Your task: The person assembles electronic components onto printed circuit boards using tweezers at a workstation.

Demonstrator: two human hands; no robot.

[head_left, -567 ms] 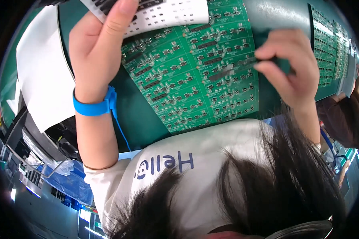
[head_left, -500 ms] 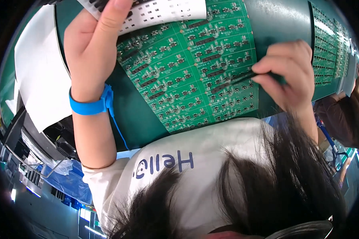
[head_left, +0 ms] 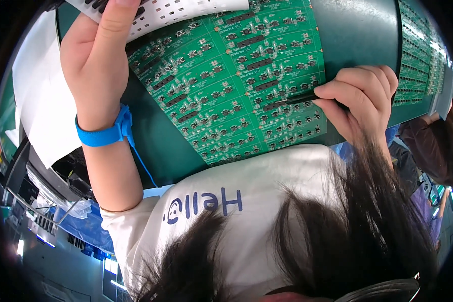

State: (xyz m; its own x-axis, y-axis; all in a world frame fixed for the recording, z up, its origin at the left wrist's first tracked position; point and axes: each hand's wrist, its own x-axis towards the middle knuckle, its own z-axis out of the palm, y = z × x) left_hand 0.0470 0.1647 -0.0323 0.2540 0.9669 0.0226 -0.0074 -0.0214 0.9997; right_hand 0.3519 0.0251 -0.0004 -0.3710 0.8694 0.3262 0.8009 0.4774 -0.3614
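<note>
A green circuit board panel (head_left: 249, 113) covers the middle of the worktable, with rows of small parts and long black strips on it. Pinched in my right hand (head_left: 360, 100) is a pair of black tweezers (head_left: 304, 97). Its thin tips touch or hover just over a black strip (head_left: 273, 106) in the right column, near the panel's lower part. My left hand (head_left: 98, 65), with a blue wristband (head_left: 100, 135), grips a white perforated sheet (head_left: 186, 9) over the panel's far left part. Dark pieces show by my left fingers; the far edge is cut off.
More green boards (head_left: 412, 60) lie at the right on the dark green table (head_left: 362, 30). A white sheet (head_left: 40, 95) covers the left side. A thin blue cord (head_left: 145, 166) hangs from my wristband. Another person (head_left: 430, 151) is at the far right.
My right hand, blurred before, is now steadier and a little lower, with the tweezers' tips over the strip. My left hand and the white sheet sit farther left in the picture.
</note>
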